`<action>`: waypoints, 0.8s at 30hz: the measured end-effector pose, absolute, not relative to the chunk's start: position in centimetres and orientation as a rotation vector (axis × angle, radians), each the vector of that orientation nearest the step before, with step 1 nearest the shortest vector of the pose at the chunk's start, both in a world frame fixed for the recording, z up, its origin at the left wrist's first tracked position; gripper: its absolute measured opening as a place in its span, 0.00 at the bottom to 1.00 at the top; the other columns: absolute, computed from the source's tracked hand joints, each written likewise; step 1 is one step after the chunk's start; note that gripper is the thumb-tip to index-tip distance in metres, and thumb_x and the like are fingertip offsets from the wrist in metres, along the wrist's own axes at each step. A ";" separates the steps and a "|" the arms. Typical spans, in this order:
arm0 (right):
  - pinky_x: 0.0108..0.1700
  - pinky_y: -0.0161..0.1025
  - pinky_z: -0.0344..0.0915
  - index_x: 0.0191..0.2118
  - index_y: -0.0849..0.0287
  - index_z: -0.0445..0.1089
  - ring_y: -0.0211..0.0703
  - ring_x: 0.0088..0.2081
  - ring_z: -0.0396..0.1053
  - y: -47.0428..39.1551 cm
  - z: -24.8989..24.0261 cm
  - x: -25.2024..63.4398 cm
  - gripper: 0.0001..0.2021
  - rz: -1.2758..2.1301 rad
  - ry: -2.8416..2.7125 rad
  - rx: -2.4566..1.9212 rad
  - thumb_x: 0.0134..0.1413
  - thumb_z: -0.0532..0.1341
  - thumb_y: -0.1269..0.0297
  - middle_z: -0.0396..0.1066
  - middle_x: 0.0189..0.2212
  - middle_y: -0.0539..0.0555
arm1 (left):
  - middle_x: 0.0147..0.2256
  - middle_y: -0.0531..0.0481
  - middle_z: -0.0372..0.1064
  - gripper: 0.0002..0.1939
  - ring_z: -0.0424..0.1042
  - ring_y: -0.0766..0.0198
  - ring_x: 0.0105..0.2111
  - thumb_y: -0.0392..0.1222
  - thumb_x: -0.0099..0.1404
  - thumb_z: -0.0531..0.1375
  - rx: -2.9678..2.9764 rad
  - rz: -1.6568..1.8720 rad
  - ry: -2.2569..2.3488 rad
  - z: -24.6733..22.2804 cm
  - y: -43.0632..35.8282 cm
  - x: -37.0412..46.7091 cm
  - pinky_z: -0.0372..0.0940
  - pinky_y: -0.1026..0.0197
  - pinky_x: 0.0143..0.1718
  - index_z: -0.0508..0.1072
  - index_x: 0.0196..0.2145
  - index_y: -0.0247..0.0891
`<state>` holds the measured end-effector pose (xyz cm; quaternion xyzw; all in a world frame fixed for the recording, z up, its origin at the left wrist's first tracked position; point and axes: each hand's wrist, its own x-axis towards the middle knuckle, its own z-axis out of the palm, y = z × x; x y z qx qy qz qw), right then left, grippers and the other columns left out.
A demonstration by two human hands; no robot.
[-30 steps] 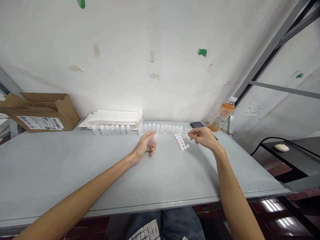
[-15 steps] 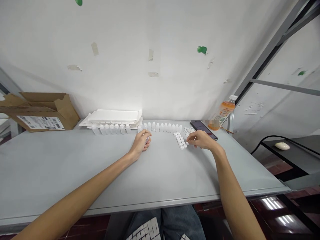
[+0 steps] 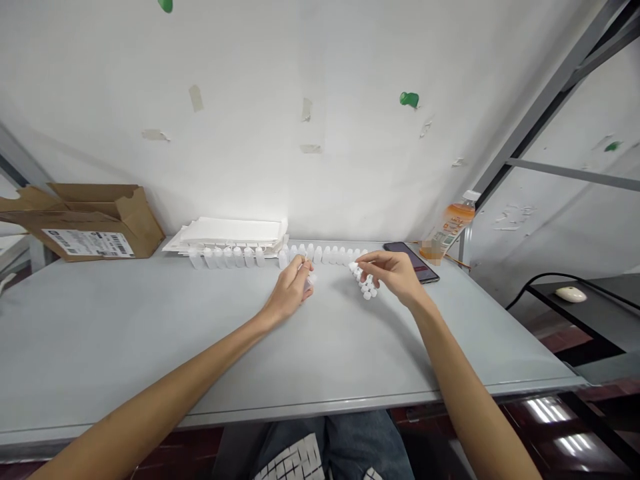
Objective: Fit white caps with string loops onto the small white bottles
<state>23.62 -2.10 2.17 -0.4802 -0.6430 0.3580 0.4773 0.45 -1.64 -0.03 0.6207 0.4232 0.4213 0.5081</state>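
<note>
My left hand [image 3: 293,290] is curled around a small white bottle [image 3: 309,283], fingers closed on its body so that its top end points toward my other hand, low over the grey table [image 3: 150,333]. My right hand [image 3: 395,273] pinches a small white cap [image 3: 354,267] between thumb and fingertips, held just above the table and a little way from the bottle; the two hands face each other across a short gap, which suits bringing one piece to the other. Right below my right hand lies a short double line of loose white caps [image 3: 367,287], close enough that I can pick from it without stretching. Behind my hands a long row of white bottles [image 3: 260,257] stands upright along the back of the table, side by side, which keeps them easy to count and out from under my wrists. Behind that row sits a stack of white sheets [image 3: 233,231] against the wall. Farther left is an open cardboard box [image 3: 85,220]; to the right a dark phone [image 3: 413,260] lies flat, and past it stands an orange drink bottle [image 3: 450,227].
</note>
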 end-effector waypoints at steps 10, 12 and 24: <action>0.20 0.32 0.57 0.33 0.61 0.77 0.36 0.23 0.69 -2.9 0.7 19.5 0.11 1.151 -1.632 -1.021 0.50 0.67 0.57 0.72 0.23 0.52 | 0.20 0.61 0.48 0.12 0.50 0.71 0.20 0.52 0.71 0.45 1.650 0.896 0.971 -0.1 -2.9 0.9 0.62 0.67 0.28 0.56 0.34 0.42; 0.20 0.32 0.57 0.33 0.61 0.77 0.37 0.23 0.69 -3.0 0.7 19.6 0.11 1.167 -1.638 -1.009 0.50 0.67 0.57 0.72 0.23 0.52 | 0.21 0.61 0.49 0.11 0.49 0.71 0.21 0.50 0.71 0.45 1.641 0.878 0.969 -0.2 -2.7 0.9 0.65 0.65 0.31 0.56 0.34 0.42; 0.20 0.32 0.58 0.32 0.62 0.74 0.36 0.23 0.67 -3.1 0.4 19.1 0.14 1.163 -1.760 -1.071 0.52 0.65 0.53 0.70 0.22 0.52 | 0.22 0.58 0.54 0.11 0.55 0.70 0.20 0.48 0.70 0.45 1.686 0.822 1.067 -1.9 -1.3 0.7 0.52 0.70 0.20 0.57 0.33 0.41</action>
